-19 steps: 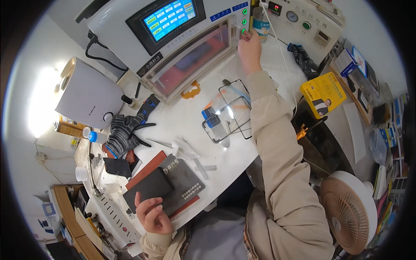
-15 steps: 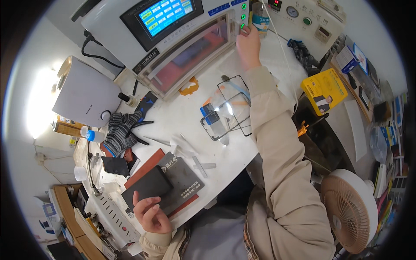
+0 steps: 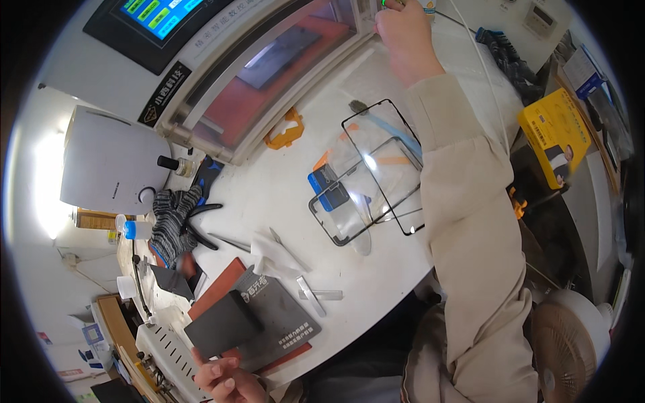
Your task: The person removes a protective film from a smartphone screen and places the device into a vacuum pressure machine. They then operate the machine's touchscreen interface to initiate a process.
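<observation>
At the upper edge, my right hand (image 3: 407,41) reaches to a green-lit button (image 3: 384,3) on a white machine (image 3: 228,30). Its fingers are curled in around the button and hold nothing I can see. Behind the machine's clear window (image 3: 232,111), a dark flat panel (image 3: 285,57) lies on a red pad. My left hand (image 3: 232,381) is low at the left, empty, its index finger stretched out and the others loosely bent. Closest to it are a black block (image 3: 225,326) and a dark printed mat (image 3: 285,316), with a red sheet beneath.
Thin black frames (image 3: 342,240) lie by my right forearm, over a clear bag and a blue-black box (image 3: 329,188). An orange plastic piece (image 3: 285,129) sits before the machine. Leftward are a grey glove (image 3: 171,225), pliers (image 3: 200,228) and a white cylinder (image 3: 111,161); a fan (image 3: 571,342) stands right.
My view has moved closer to the machine, so its screen is now partly cut off. My right hand stays at the buttons. My left hand appears lower, still beside the mat.
</observation>
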{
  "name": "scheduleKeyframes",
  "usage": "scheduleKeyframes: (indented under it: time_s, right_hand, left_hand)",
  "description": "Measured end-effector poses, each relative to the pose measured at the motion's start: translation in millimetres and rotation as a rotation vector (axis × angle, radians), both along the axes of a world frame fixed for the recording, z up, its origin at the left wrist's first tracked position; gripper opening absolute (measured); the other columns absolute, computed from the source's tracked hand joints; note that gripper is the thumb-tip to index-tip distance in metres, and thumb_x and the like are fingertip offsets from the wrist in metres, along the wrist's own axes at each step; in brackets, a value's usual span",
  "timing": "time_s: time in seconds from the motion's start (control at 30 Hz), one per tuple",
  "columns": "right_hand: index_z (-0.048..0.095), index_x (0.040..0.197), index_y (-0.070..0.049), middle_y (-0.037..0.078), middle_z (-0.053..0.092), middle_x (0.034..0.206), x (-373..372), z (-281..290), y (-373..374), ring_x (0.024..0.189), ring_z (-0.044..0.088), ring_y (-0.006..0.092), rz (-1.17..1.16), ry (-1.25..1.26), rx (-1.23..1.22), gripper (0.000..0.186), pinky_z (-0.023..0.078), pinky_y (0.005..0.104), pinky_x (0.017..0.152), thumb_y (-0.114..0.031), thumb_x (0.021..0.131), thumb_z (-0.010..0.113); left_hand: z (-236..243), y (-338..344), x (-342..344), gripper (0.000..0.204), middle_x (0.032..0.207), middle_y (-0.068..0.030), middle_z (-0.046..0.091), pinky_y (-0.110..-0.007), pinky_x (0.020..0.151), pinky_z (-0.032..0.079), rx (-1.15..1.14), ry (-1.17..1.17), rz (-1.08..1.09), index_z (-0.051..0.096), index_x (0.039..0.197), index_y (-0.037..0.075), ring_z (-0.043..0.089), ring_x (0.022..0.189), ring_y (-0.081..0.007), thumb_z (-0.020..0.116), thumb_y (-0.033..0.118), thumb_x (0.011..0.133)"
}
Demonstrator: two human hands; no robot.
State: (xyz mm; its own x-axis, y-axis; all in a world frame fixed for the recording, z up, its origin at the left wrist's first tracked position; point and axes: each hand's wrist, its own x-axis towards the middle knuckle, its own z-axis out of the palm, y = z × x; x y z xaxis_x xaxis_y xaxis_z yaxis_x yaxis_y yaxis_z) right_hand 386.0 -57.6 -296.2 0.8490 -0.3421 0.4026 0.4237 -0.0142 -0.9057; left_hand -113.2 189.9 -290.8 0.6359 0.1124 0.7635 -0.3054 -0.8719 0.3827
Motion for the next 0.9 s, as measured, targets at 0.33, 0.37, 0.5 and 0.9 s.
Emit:
scheduleKeyframes:
  time_s: [0.33,0.37,0.5,0.9]
  right_hand:
    - [0.053,0.124,0.008,0.022,0.064,0.115,-8,11,0,0.106,0.062,0.0299,-0.017,0.059,0.062,0.045,0.048,0.0358,0.093,0.003,0.08,0.048]
    - [0.052,0.125,0.008,0.021,0.064,0.115,-9,13,-1,0.106,0.062,0.0296,-0.027,0.053,0.061,0.045,0.048,0.0354,0.093,0.003,0.081,0.047]
    - [0.044,0.137,0.009,0.015,0.058,0.125,-18,22,-1,0.095,0.061,0.0201,-0.068,0.247,0.116,0.061,0.05,0.0321,0.075,-0.001,0.078,0.055]
    - [0.053,0.124,0.008,0.016,0.063,0.11,-35,48,3,0.099,0.061,0.025,-0.414,-0.241,0.295,0.038,0.048,0.0315,0.089,0.003,0.086,0.048]
  left_hand:
    - [1,-8,1,0.035,0.108,-0.0069,0.052,-0.064,0.117,0.021,-0.082,0.079,0.058,0.06,0.12,0.019,0.059,0.084,-0.016,0.05,-0.001,0.093]
    - [2,-8,1,0.035,0.108,-0.0069,0.052,-0.063,0.118,0.021,-0.076,0.078,0.057,0.06,0.12,0.019,0.059,0.084,-0.0161,0.049,0.0,0.093]
    - [0,-6,0,0.035,0.109,-0.0071,0.052,-0.063,0.118,0.02,-0.079,0.052,0.048,0.06,0.12,0.018,0.059,0.085,-0.0164,0.048,0.0,0.092]
    - [3,-6,0,0.034,0.11,-0.0088,0.053,-0.06,0.118,0.023,-0.042,0.057,0.029,0.057,0.122,0.016,0.06,0.084,-0.0155,0.046,0.0,0.095]
